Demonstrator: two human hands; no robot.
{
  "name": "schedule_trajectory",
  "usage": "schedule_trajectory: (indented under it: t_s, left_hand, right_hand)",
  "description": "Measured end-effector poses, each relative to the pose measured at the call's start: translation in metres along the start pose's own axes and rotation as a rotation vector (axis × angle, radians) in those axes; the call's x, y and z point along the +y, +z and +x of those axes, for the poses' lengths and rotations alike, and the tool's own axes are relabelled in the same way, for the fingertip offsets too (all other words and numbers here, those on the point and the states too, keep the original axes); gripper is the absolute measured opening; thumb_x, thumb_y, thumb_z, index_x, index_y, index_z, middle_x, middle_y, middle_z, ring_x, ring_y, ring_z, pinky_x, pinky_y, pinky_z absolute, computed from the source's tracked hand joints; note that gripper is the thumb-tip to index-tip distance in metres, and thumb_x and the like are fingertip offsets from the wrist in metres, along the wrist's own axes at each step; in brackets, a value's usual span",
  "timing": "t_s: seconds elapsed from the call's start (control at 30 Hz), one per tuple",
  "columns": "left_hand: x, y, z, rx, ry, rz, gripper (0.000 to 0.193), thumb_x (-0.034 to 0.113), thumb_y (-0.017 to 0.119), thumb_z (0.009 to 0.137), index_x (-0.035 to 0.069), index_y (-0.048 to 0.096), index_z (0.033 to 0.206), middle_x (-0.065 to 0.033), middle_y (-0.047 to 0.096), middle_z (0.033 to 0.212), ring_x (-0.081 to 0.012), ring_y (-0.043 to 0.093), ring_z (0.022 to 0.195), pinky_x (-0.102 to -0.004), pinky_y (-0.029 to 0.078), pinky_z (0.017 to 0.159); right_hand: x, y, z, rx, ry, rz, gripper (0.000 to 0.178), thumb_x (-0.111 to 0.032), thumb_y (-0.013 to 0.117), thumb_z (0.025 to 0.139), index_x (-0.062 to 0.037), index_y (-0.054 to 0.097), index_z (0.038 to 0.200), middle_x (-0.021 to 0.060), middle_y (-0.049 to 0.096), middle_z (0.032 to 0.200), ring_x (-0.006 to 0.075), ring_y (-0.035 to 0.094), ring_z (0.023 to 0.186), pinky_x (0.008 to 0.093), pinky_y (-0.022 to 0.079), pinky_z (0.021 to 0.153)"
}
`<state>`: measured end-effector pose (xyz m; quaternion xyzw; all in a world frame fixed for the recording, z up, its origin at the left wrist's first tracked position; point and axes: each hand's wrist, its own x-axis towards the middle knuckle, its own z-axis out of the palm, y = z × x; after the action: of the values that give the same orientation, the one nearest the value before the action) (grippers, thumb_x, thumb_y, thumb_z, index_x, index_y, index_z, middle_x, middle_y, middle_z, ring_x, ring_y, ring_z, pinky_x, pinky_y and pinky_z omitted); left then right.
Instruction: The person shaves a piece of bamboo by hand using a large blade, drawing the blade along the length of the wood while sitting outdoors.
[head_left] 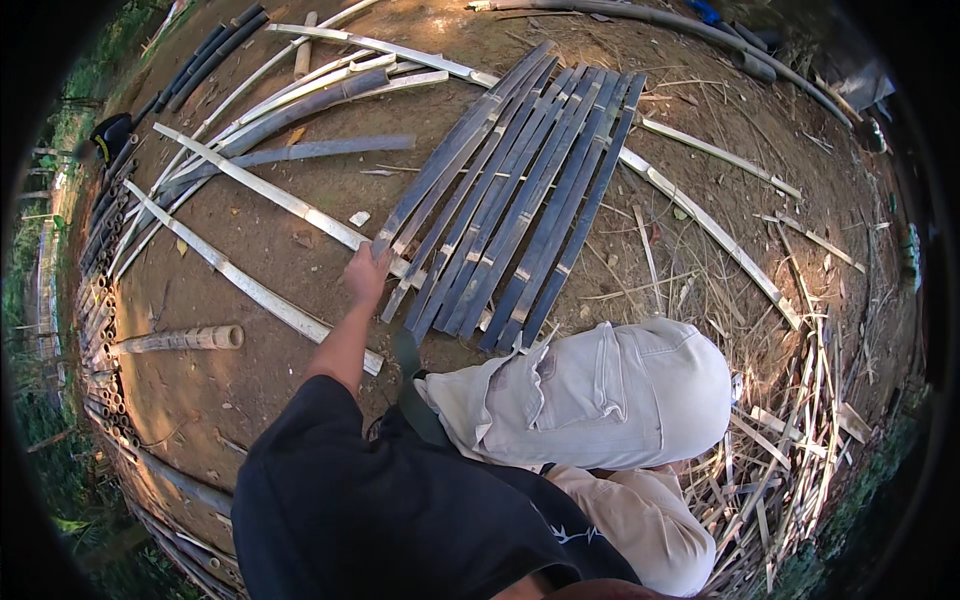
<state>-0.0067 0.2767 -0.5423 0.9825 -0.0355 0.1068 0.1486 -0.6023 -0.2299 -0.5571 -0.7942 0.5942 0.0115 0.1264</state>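
Several dark bamboo slats [530, 215] lie side by side in front of me, with narrow gaps between them. They rest across pale split bamboo strips [290, 203] on the ground. My left hand [368, 272] is closed on the near end of the leftmost bamboo slat [425, 175], its arm stretched forward. The fingers show only in part. A bit of bare skin shows at the lower edge beside my dark shirt, but my right hand is not visible.
More pale and dark split bamboo [300, 110] lies at the far left. A round bamboo pole [180, 340] points in from a stack of bamboo poles [105, 370]. Thin offcuts [790, 470] are heaped at right, beside my bent knee [690, 390]. Another long pole [650, 15] crosses the far side.
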Motion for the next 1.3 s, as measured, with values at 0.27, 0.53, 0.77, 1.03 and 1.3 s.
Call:
schedule_trajectory:
  t_s: [0.27,0.53,0.77,1.03,1.3]
  left_hand:
    - [-0.025,-0.012,0.054,-0.064,0.017,0.017,0.03,0.028,0.071,0.086,0.006,0.055,0.097,-0.0209,0.067,0.084,-0.0423,0.066,0.077,-0.0522,0.051,0.067]
    - [-0.045,0.013,0.076,-0.599,-0.126,0.357,0.039,0.038,0.062,0.093,0.008,0.052,0.115,-0.0174,0.068,0.102,-0.035,0.067,0.099,-0.0483,0.053,0.083]
    - [-0.071,0.006,0.067,-0.698,-0.202,0.593,0.058,0.039,0.064,0.09,0.007,0.041,0.132,-0.0207,0.05,0.132,-0.0392,0.054,0.12,-0.0536,0.046,0.094]
    - [0.055,-0.012,0.051,-0.285,0.044,-0.15,0.053,0.037,0.062,0.091,0.003,0.051,0.13,-0.0219,0.047,0.129,-0.0406,0.05,0.12,-0.049,0.041,0.101]
    - [0.398,-0.213,0.028,-0.605,1.304,-0.779,0.052,0.048,0.054,0.094,0.01,0.057,0.13,-0.0148,0.054,0.135,-0.0314,0.051,0.127,-0.0476,0.035,0.109]
  right_hand:
    - [-0.012,-0.018,-0.023,-0.097,0.119,0.009,0.033,-0.021,0.071,0.081,0.0021,0.066,0.104,0.0188,0.07,0.093,0.0318,0.068,0.089,0.039,0.053,0.081]
    - [-0.019,-0.026,-0.045,-0.131,0.148,0.008,0.032,-0.021,0.07,0.082,0.0019,0.067,0.103,0.0186,0.07,0.093,0.0316,0.069,0.088,0.0389,0.053,0.081]
    - [-0.024,-0.022,-0.073,-0.148,0.178,0.058,0.03,-0.021,0.07,0.082,0.0017,0.067,0.102,0.0185,0.071,0.092,0.0315,0.069,0.088,0.0388,0.053,0.08]
    - [-0.028,-0.062,-0.115,0.063,0.326,0.276,0.029,-0.021,0.069,0.083,0.0015,0.068,0.101,0.0183,0.071,0.091,0.0314,0.069,0.087,0.0387,0.053,0.08]
    - [-0.014,-0.088,-0.176,0.306,0.642,0.511,0.027,-0.021,0.068,0.083,0.0013,0.068,0.099,0.0182,0.071,0.091,0.0313,0.069,0.086,0.0386,0.053,0.08]
